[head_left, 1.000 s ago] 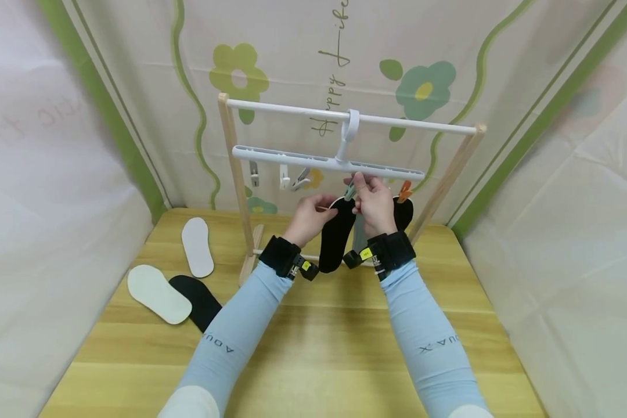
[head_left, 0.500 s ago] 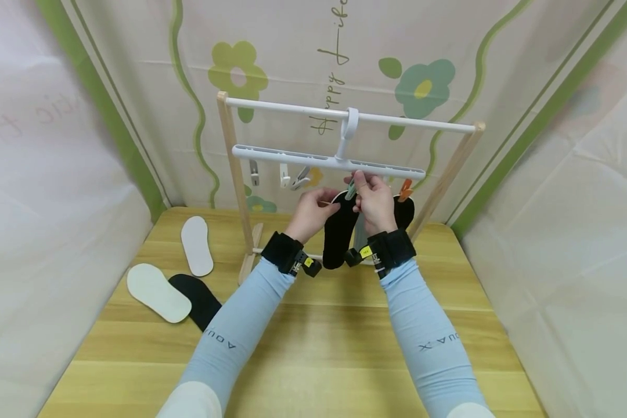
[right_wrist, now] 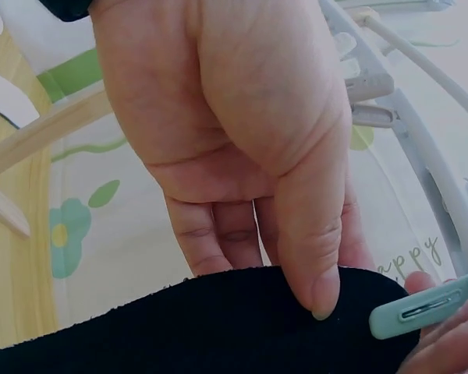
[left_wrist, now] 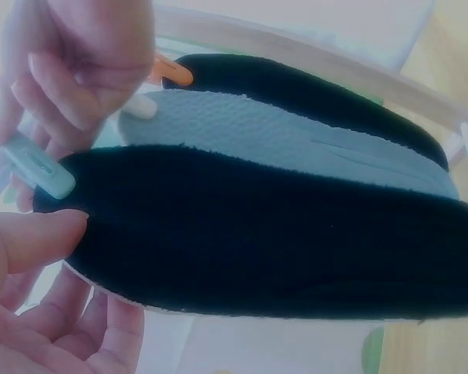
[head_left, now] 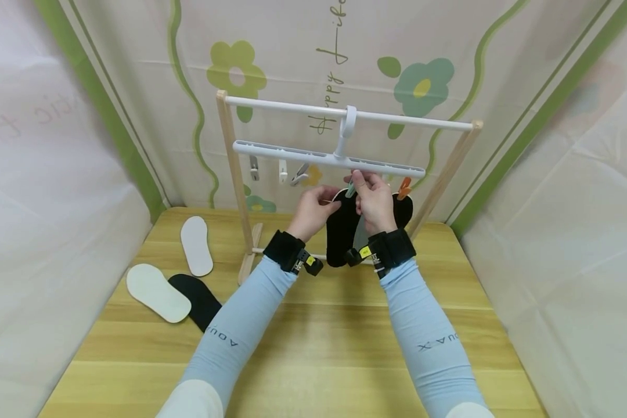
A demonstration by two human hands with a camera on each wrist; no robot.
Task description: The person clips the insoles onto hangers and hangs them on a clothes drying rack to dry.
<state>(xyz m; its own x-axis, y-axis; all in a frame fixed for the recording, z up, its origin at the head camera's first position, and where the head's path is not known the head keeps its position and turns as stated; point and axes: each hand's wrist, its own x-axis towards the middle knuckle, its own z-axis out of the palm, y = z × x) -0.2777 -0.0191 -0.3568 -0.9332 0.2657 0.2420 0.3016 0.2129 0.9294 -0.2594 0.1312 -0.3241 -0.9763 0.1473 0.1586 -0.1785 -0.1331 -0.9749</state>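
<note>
We have lifted the black felt-topped insole a little since a second ago: its heel end has risen clear of the rack's lower crossbar, and its toe end has come up to the pale green plastic clip. Both hands have kept their places. We judge the insole is now level with the clip's mouth, so what remains is seating its edge between the clip's halves.

Our left hand pinches the rounded top of the insole, thumb pressed on the dark face and fingers curled behind it on the pale underside. Our right hand, just right of that pinch, holds the green clip between fingertips. The wrist views show the clip at the insole's upper edge, but we cannot tell whether it already bites the material.

The insole hangs down from our grip, long and narrow, with a fuzzy black upper face and a thin white sole edge showing beneath. Directly behind it hangs a grey textured insole, and behind that another black insole held by an orange clip. All hang from the white plastic clip hanger above our fingers.
</note>
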